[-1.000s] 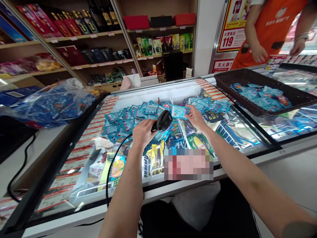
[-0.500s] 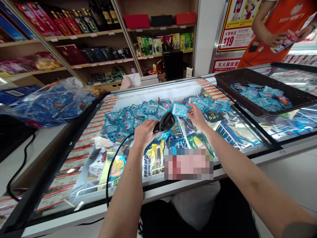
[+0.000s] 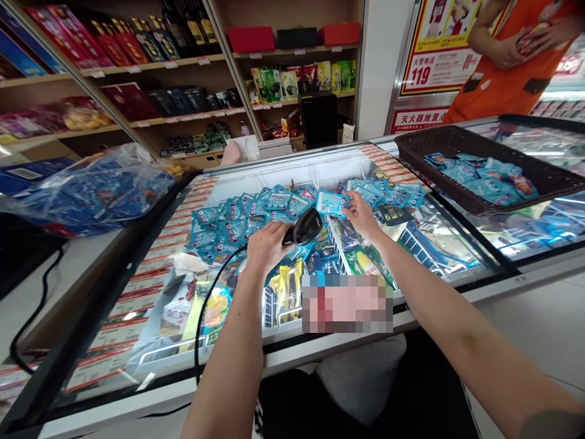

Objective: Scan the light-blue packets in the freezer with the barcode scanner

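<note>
My left hand (image 3: pixel 267 245) is wrapped round the handle of a black barcode scanner (image 3: pixel 307 227), its cable hanging down past my forearm. The scanner's head points toward a small blue packet (image 3: pixel 333 203), pinched by its right edge between the thumb and fingers of my right hand (image 3: pixel 361 214). Packet and scanner are close together above the glass-topped freezer (image 3: pixel 150 305). Many similar blue packets (image 3: pixel 233 222) lie spread in a heap on the glass to the left. A smaller group of blue packets (image 3: pixel 388 192) lies beyond my right hand.
At the right, a dark brown tray (image 3: pixel 548 177) holds more blue packets. A clear plastic bag (image 3: pixel 105 189) of blue packets sits at the left. Behind the tray stands a person in an orange apron (image 3: pixel 507 73). Shelves of goods (image 3: pixel 183 61) line the back.
My hands, the scanner and the blue packet stay almost in place. The person in orange has drawn both hands together around the item they hold.
</note>
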